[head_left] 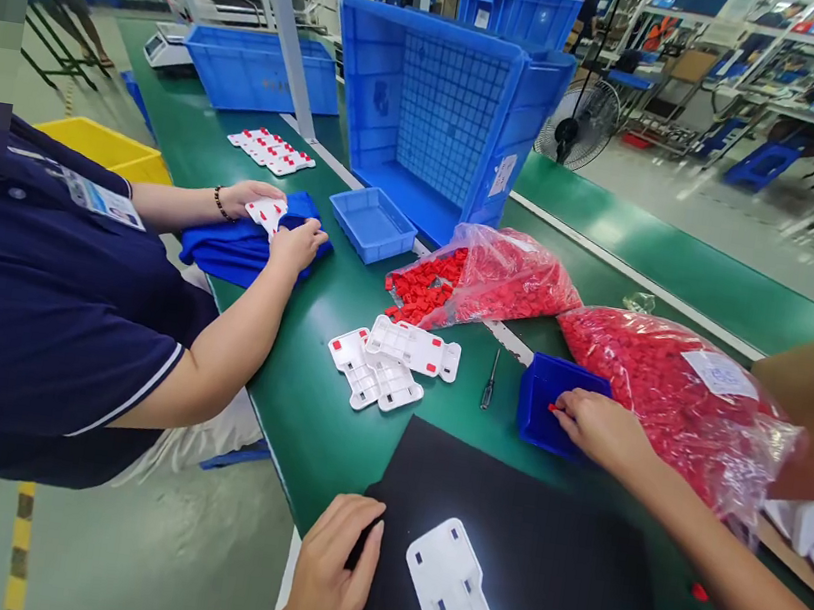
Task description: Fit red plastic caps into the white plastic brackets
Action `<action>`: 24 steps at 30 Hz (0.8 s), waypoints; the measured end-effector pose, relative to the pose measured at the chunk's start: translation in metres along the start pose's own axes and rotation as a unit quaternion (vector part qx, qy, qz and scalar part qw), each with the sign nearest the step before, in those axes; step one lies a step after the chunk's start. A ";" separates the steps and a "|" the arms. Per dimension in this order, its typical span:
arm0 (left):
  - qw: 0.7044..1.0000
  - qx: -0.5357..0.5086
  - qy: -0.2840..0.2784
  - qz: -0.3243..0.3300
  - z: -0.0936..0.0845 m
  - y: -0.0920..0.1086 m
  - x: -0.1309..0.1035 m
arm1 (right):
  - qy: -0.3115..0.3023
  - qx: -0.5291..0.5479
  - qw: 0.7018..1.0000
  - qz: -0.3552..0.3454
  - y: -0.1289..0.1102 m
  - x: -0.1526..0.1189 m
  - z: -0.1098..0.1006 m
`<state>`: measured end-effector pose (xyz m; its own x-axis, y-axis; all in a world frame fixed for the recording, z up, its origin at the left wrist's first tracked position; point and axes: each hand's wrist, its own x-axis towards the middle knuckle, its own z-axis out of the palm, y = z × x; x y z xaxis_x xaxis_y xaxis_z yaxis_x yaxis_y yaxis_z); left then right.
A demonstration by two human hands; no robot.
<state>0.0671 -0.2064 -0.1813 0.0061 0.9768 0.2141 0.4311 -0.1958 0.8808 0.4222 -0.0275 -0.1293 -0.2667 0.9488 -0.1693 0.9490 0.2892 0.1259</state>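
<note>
My left hand (334, 567) rests with curled fingers on the near left edge of a black mat (568, 560), holding nothing. A white plastic plate (463, 599) lies on that mat, just right of the hand and apart from it. My right hand (598, 428) reaches into a small dark blue tray (542, 395) and pinches a small red clip (552, 407) at its fingertips. Beside the tray lie two clear bags of red clips (674, 393) (491, 276).
A co-worker in a dark blue shirt (27, 312) sits at left, both hands on a white plate (266, 213) over a blue cloth. Finished white plates (391, 358), a screwdriver (492, 378), a small blue tray (373, 223) and large blue crates (440, 118) stand on the green table (302, 401).
</note>
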 end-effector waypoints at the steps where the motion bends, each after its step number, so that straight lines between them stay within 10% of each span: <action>1: 1.000 0.007 -0.001 0.005 0.000 0.000 0.000 | 0.002 0.001 1.000 0.000 -0.001 0.000 -0.001; 10: 0.997 0.066 -0.026 0.017 0.000 0.010 0.004 | 0.055 0.051 0.996 0.038 -0.003 -0.022 -0.030; 19: 0.955 0.225 -0.193 -0.016 0.036 0.064 0.012 | 0.086 0.082 0.991 0.062 -0.015 -0.043 -0.031; 24: 0.957 0.183 -0.213 -0.072 0.036 0.070 0.021 | 0.149 0.169 0.969 0.101 -0.063 -0.093 -0.044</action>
<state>0.1302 -0.1965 -0.1305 0.2562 0.9534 -0.1594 0.7424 -0.0885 0.6641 0.3799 -0.1282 -0.0790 -0.0589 0.9909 0.1213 0.9742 0.0835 -0.2096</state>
